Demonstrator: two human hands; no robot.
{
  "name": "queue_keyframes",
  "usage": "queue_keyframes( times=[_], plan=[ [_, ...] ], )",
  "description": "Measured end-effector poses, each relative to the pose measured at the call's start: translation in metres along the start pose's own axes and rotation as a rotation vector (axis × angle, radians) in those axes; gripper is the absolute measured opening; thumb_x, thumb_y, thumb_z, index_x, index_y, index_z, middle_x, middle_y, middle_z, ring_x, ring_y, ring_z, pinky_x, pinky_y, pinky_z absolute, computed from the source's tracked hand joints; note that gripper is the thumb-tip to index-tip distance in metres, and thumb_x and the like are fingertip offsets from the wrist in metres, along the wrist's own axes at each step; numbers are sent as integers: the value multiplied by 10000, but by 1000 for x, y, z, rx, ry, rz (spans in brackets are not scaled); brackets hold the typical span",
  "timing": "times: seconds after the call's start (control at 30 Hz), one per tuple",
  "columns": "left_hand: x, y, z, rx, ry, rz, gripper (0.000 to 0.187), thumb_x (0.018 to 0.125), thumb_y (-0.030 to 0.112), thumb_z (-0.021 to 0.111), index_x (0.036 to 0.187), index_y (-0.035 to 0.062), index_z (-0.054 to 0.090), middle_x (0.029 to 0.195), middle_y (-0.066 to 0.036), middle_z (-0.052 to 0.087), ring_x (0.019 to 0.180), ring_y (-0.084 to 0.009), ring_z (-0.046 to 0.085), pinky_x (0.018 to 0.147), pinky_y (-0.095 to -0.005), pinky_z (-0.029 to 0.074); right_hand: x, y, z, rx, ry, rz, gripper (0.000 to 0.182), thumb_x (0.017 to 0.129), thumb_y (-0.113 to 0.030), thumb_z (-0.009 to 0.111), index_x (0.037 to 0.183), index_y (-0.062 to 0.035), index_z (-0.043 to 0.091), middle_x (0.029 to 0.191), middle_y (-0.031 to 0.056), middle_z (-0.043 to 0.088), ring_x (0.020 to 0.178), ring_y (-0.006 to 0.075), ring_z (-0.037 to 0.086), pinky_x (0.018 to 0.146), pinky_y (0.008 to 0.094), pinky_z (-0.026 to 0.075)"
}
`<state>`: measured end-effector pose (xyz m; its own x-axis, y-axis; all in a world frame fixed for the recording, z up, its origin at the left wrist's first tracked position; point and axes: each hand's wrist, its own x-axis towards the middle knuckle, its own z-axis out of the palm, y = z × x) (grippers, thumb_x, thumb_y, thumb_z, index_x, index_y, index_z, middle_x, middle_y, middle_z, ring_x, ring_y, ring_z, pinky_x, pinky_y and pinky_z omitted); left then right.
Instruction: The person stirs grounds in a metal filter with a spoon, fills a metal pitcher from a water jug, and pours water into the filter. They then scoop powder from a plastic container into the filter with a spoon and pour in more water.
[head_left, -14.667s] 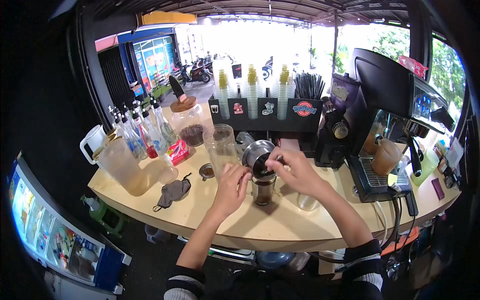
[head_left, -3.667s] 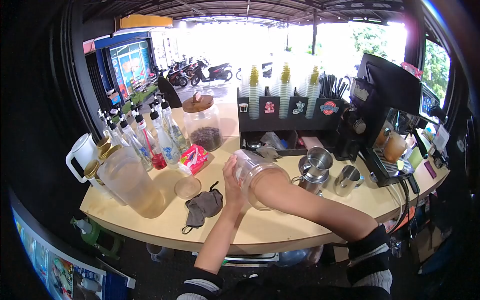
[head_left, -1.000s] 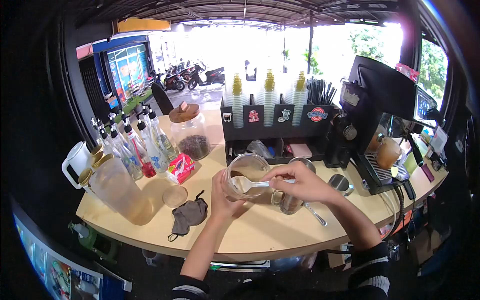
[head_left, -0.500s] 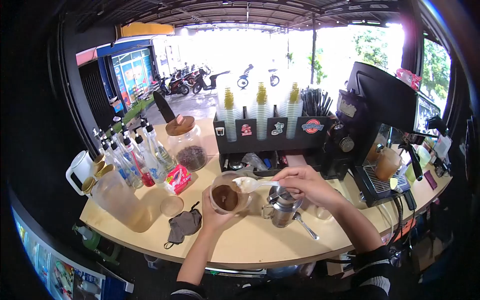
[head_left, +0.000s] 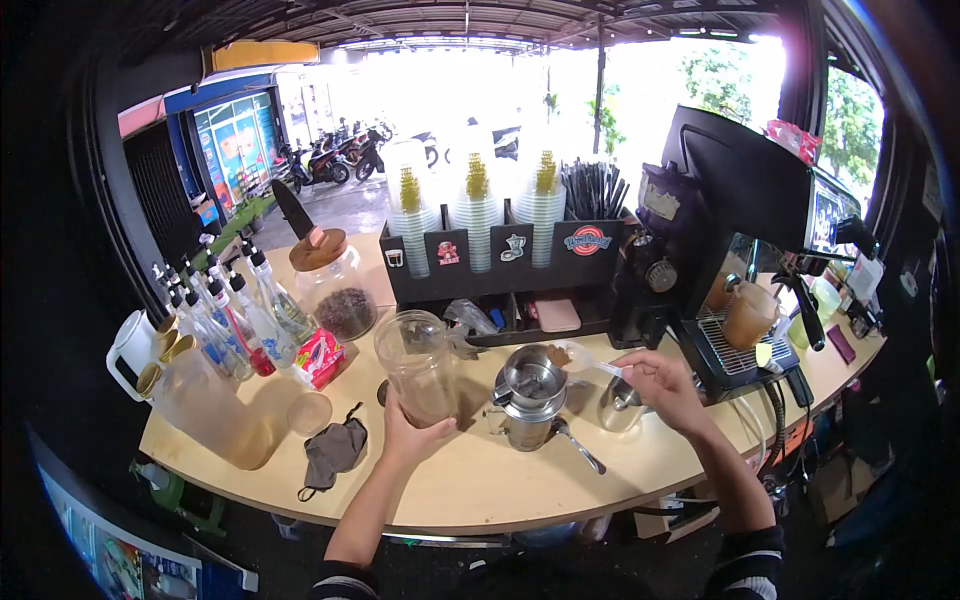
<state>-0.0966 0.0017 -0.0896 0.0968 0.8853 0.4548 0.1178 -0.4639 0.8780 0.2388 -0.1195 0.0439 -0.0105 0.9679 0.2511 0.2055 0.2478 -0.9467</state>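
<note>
My left hand [head_left: 415, 437] is wrapped round the lower part of a clear jar [head_left: 420, 365], which stands tilted above the wooden counter. In my right hand [head_left: 660, 388] is a pale plastic spoon [head_left: 592, 362]; its bowl, heaped with brown powder, is over the rim of a metal drip filter [head_left: 535, 380]. The filter sits on a glass mug [head_left: 527, 430]. A metal spoon [head_left: 580, 447] lies to the right of the mug. Partly behind my right hand is a metal pitcher [head_left: 620, 405].
Syrup bottles [head_left: 230, 320], a bean jar [head_left: 345, 300] and a red packet [head_left: 319, 358] stand at left, near a grey mask [head_left: 335, 453]. A cup rack [head_left: 470, 270] is behind, an espresso machine [head_left: 750, 210] at right.
The plastic spoon has moved from the jar to the filter and now carries brown powder. The jar has shifted left and is more upright. The filter's opening and the pitcher now show.
</note>
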Motion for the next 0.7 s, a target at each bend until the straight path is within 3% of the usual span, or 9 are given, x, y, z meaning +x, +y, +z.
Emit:
queue_keyframes(
  times=[0.7],
  plan=[
    [-1, -15, 0, 59, -15, -68, 933, 540, 202, 867, 1279, 31, 324, 1218, -147, 485, 1124, -259, 503, 959, -383, 410, 11, 14, 3, -57, 24, -112, 207, 935, -79, 508, 1093, 21, 595, 793, -2, 619, 685, 13, 483, 604, 181, 378]
  ],
)
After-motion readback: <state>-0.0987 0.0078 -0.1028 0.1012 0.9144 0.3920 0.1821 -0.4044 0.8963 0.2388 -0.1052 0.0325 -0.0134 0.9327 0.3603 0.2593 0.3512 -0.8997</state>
